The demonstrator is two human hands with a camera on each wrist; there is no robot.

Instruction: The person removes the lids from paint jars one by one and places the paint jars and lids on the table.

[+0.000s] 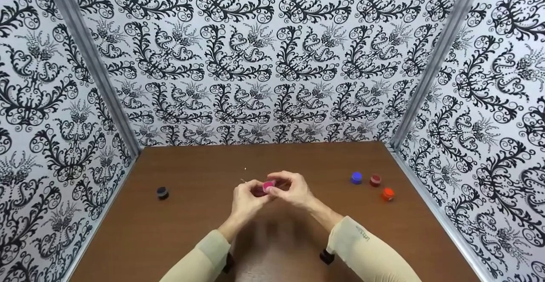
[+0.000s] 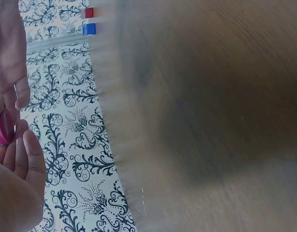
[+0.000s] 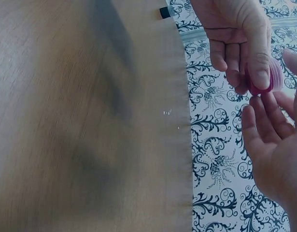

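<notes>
A small pink-capped paint jar [image 1: 268, 186] is between my two hands, above the middle of the table. My left hand [image 1: 248, 200] grips it. The right wrist view shows that hand's thumb pressed along the pink part of the jar [image 3: 258, 87], with clear ribbed plastic beside it. My right hand [image 1: 294, 191] pinches the jar from the other side, its thumb at the near edge and its forefinger arched above. In the left wrist view the jar [image 2: 2, 128] is cut by the frame edge.
On the brown table [image 1: 200, 167], a black jar [image 1: 162, 193] stands at left. To the right are a blue jar [image 1: 357, 177], a dark red jar [image 1: 375, 180] and an orange jar [image 1: 388, 194]. Patterned walls [image 1: 255, 60] enclose the back and sides.
</notes>
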